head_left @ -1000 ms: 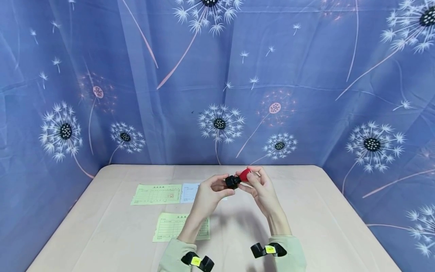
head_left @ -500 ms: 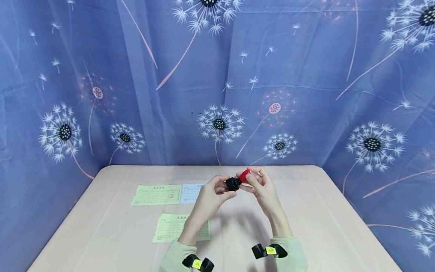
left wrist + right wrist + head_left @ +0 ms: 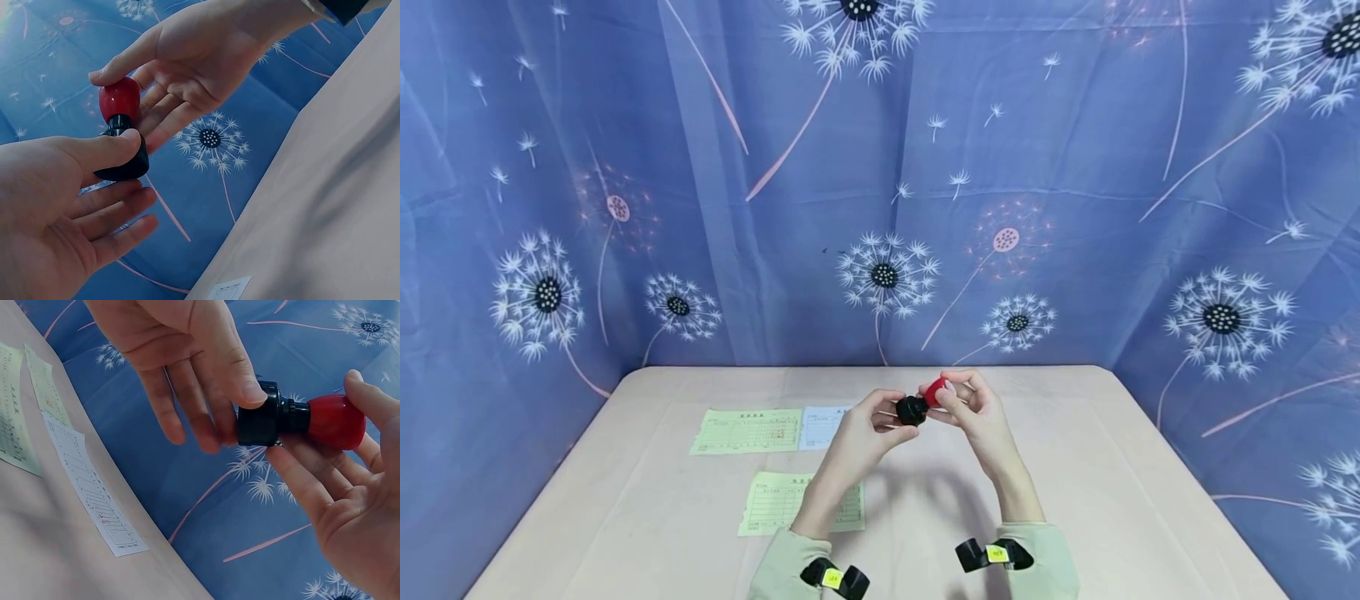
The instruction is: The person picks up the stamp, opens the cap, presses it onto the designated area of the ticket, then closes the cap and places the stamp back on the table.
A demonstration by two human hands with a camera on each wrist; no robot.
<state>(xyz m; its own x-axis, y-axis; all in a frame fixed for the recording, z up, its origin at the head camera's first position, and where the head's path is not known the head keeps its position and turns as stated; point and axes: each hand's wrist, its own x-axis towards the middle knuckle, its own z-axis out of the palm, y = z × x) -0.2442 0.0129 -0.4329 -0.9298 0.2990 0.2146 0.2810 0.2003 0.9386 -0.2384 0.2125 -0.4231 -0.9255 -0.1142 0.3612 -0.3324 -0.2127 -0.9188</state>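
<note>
A stamp with a red rounded handle [image 3: 937, 392] and a black base [image 3: 912, 410] is held in the air above the table, lying roughly sideways. My left hand [image 3: 857, 435] pinches the black base between thumb and fingers; in the left wrist view its other fingers extend loosely below the base [image 3: 128, 165]. From the other end, my right hand [image 3: 988, 427] grips the red handle, the thumb on one side and fingers beneath, as the right wrist view shows on the handle [image 3: 337, 422]. The base's end face cannot be made out clearly.
On the pale table [image 3: 1120, 500] lie a green printed slip [image 3: 745, 431] with a red mark and, beside it, a bluish-white slip [image 3: 822, 427] partly behind my left hand. Nearer is another green slip [image 3: 775, 504], partly under my left forearm. A blue dandelion curtain [image 3: 790, 250] surrounds the table.
The stamp has turned a little, so its black base looks rounder from above and sits slightly lower. Both hands keep their hold in nearly the same place.
</note>
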